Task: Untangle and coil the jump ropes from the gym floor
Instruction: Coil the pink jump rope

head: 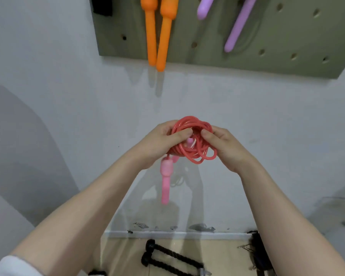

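L hand (159, 140) & R hand (221, 144) both grip red rope coil (195, 144) — fingers curled.

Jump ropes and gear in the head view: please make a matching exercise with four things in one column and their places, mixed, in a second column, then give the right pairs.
Things:
1. red rope coil
2. pink handle
3. orange handles
4. black-handled rope

Places:
A. on the wooden floor below
B. hanging against the green pegboard
C. held between both hands
D. dangling below the left hand

Pairs: 1-C, 2-D, 3-B, 4-A. The right hand grips the coil's other side.
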A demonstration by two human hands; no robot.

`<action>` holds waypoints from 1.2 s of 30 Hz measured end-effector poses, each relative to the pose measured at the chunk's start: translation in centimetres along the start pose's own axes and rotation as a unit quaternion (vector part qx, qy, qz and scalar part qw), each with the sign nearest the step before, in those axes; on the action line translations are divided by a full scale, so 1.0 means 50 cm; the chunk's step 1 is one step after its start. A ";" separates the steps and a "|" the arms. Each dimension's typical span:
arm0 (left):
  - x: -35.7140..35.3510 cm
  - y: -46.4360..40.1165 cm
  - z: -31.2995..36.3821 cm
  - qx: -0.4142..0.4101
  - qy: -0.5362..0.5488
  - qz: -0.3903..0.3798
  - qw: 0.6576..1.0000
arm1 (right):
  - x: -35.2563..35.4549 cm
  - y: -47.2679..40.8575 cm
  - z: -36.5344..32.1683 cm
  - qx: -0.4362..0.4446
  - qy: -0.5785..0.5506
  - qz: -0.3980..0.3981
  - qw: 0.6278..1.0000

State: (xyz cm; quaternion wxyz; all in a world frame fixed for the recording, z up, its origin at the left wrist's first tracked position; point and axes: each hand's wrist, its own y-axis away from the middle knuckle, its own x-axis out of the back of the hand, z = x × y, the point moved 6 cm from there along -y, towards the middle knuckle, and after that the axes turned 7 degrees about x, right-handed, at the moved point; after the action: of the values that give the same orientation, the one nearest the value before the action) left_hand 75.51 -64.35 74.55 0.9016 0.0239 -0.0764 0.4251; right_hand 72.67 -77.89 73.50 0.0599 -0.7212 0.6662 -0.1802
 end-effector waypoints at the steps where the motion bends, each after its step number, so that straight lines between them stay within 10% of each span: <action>1: -0.001 0.002 0.042 -0.002 -0.006 -0.009 1.000 | 0.014 -0.006 -0.044 0.003 0.012 -0.003 1.000; 10: -0.011 -0.025 0.388 -0.078 -0.053 0.020 0.995 | 0.143 -0.059 -0.377 0.062 0.083 0.073 0.992; 20: -0.097 -0.078 0.583 -0.202 -0.090 0.014 0.975 | 0.254 -0.061 -0.521 0.133 -0.097 0.149 0.975; 28: -0.277 -0.198 0.663 -0.232 -0.186 0.011 0.955 | 0.451 0.014 -0.637 0.161 0.326 0.308 0.879; 36: -0.369 -0.300 0.795 -0.301 -0.255 0.076 0.916 | 0.608 -0.004 -0.712 0.172 0.410 0.418 0.792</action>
State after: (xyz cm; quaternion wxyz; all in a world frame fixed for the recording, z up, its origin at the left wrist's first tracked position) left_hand 70.84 -92.29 111.19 0.7809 -0.1469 -0.4300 0.4287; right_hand 62.20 -102.29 112.05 -0.0259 -0.2084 0.8229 -0.5279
